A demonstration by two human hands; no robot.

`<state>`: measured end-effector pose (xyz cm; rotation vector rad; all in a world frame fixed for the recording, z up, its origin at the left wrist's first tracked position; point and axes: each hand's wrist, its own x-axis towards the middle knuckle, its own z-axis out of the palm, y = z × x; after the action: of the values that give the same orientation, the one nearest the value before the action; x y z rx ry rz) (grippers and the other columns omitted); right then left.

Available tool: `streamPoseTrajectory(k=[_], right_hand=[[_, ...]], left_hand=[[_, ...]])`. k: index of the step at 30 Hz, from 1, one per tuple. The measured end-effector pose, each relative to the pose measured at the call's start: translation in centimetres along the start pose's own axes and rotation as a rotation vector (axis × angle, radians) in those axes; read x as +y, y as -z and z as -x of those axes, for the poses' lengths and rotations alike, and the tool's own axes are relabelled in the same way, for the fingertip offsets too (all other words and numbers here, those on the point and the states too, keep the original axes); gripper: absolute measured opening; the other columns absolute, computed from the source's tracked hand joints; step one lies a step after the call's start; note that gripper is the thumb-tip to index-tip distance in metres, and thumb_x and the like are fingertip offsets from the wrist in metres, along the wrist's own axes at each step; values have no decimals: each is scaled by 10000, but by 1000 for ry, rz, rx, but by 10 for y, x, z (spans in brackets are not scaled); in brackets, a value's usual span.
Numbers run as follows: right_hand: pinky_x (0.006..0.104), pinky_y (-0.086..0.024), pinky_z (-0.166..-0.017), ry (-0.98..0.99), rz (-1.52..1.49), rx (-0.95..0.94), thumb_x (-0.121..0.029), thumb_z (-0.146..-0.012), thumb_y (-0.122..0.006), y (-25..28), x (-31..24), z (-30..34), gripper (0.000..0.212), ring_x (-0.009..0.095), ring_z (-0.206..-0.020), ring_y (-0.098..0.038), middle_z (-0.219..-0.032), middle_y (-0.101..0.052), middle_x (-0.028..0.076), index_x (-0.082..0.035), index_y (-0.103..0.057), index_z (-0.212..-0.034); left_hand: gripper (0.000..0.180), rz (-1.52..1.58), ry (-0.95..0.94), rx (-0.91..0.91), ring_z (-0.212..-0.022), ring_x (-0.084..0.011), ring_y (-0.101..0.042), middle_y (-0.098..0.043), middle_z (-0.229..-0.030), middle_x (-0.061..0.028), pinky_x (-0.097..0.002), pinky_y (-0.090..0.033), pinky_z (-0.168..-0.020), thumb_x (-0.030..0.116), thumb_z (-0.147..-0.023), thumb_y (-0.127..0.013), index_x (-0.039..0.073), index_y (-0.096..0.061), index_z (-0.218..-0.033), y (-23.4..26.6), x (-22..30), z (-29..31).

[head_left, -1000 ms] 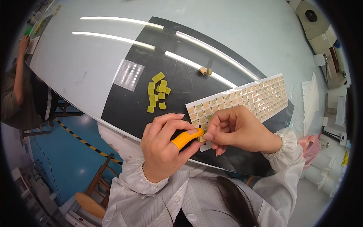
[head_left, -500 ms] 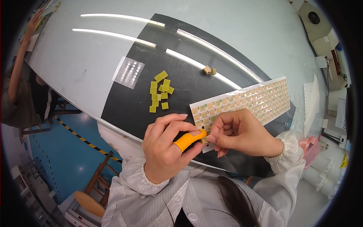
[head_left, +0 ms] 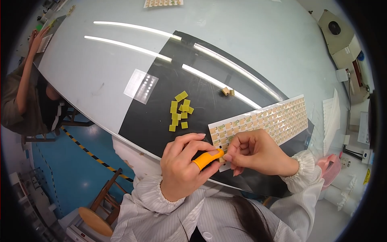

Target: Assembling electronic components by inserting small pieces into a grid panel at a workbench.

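My left hand (head_left: 181,169) wears an orange finger cot (head_left: 204,159) on one finger and pinches a small tan block (head_left: 222,160). Against that block's right side, the thumb and fingers of my right hand (head_left: 262,155) are pressed together; whether they grip the block itself or something tiny is hidden. Both hands are over the near-left corner of a white sheet (head_left: 278,115) covered with rows of small tan square pieces. To the left of the sheet lies a loose cluster of yellow-green squares (head_left: 182,105), some overlapping.
A black mat (head_left: 155,121) lies under the work on a pale glossy table (head_left: 105,80). Beyond the sheet are two small tan blocks (head_left: 225,91). A clear dotted sheet (head_left: 139,86) straddles the mat's left edge. Another person's arm (head_left: 27,76) rests at the table's far left.
The whole view has shifted, so the table and the things on it appear slightly lower and further right. Both hands keep nearly the same pose at the small block.
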<state>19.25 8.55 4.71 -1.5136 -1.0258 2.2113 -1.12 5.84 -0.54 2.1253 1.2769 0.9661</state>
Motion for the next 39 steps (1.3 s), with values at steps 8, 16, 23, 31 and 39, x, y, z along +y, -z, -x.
streamPoseTrajectory(k=[8,16,23,31,39], right_hand=[[250,-577,-632,22,24,-1,-24,-892,-651,-1,-5,-5,76,108,-676,-662,-807,-673,79,39,-613,-870],[232,-558,-598,114,99,47,-31,-888,-661,-10,9,-1,92,112,-657,-663,-785,-662,67,29,-593,-878],[214,-520,-512,121,237,75,-166,-929,-663,-9,4,-3,201,102,-604,-648,-729,-642,48,6,-574,-875],[222,-505,-544,288,411,63,-190,-945,-639,-14,-2,-1,182,94,-619,-640,-757,-655,53,-12,-604,-959],[332,-532,-657,718,714,157,-175,-826,-755,0,27,-1,187,232,-739,-652,-867,-619,51,-81,-672,-965]], left_hand=[[202,-22,-2,16,-1006,-185,-608,-646,-900,60,-325,-430,-746,168,-634,-834,130,-725,-799,7,-1,-6],[230,17,-7,49,-1007,-196,-614,-668,-920,33,-336,-454,-750,175,-613,-851,114,-736,-802,-1,-2,4],[208,7,-39,51,-1001,-198,-618,-669,-900,35,-345,-457,-761,190,-636,-852,119,-744,-800,-1,-2,-2],[205,-71,-1,61,-975,-201,-630,-671,-892,25,-351,-455,-778,179,-643,-842,102,-746,-807,8,-2,3],[224,-1,-4,-18,-997,-209,-629,-671,-904,22,-347,-464,-765,158,-616,-849,98,-741,-803,2,1,2]])
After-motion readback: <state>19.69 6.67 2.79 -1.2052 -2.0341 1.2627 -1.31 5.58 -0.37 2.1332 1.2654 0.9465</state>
